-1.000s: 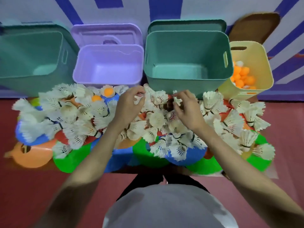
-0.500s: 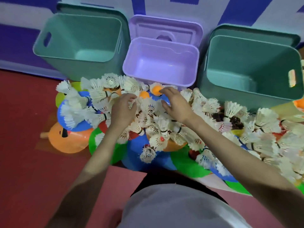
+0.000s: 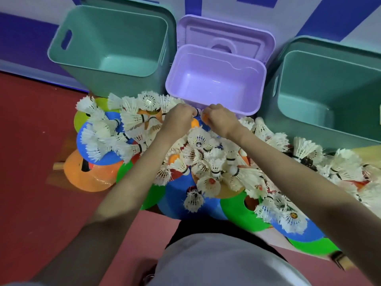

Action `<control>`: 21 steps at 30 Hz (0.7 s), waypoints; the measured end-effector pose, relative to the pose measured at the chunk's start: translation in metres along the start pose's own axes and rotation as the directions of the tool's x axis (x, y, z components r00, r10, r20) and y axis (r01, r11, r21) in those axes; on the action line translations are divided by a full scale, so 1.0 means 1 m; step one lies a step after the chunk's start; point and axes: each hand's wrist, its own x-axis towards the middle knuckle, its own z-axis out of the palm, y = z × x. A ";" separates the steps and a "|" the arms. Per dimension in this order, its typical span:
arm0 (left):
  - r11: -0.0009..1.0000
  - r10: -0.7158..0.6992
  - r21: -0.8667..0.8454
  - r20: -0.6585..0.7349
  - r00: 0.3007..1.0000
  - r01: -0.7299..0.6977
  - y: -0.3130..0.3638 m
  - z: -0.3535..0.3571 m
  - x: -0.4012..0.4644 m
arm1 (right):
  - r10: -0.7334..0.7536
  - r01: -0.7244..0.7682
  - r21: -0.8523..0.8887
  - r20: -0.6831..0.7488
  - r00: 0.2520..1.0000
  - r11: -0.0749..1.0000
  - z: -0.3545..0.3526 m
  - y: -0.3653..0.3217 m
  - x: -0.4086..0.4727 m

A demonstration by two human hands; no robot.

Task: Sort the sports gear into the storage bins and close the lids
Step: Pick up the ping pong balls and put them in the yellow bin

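Note:
A heap of white feather shuttlecocks (image 3: 214, 162) with a few orange balls (image 3: 172, 158) lies on coloured flat discs (image 3: 179, 203) on the red floor. Behind it stand an empty teal bin (image 3: 61, 56), an empty purple bin (image 3: 261, 87) with its lid (image 3: 226, 34) upright behind, and a second empty teal bin (image 3: 280, 83). Both hands meet at the purple bin's front wall. My right hand (image 3: 221, 119) curls round an orange ball (image 3: 204, 119). My left hand (image 3: 179, 118) curls down beside another orange ball (image 3: 194, 123); a shuttlecock cork (image 3: 198, 111) shows at its fingertips, its hold hidden.
A corner of a yellow bin (image 3: 369, 153) shows at the right edge. The discs are blue, orange (image 3: 88, 176) and green (image 3: 243, 215). A blue-and-white wall rises behind the bins. My torso in a grey shirt (image 3: 222, 263) fills the bottom.
The view swung left from the right teal and yellow bins. Both hands moved up the heap to the purple bin's front, and the right hand closed on an orange ball.

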 end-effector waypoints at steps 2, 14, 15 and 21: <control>0.996 -0.035 0.079 0.038 0.999 0.032 0.004 -0.002 0.004 | 0.000 0.000 0.006 0.008 1.000 1.000 0.001 0.003 0.002; 0.901 -0.025 0.424 0.266 0.964 -0.094 0.025 -0.018 0.017 | 0.004 -0.003 -0.013 0.072 0.997 1.000 -0.007 -0.003 0.003; 0.903 -0.016 0.417 0.265 0.964 -0.100 0.024 -0.017 0.017 | 0.005 -0.005 -0.016 0.058 0.998 1.000 -0.008 -0.003 0.002; 0.959 -0.022 0.282 0.162 0.986 -0.025 0.015 -0.015 0.013 | 0.021 -0.015 0.038 -0.179 0.984 0.999 -0.005 0.004 -0.017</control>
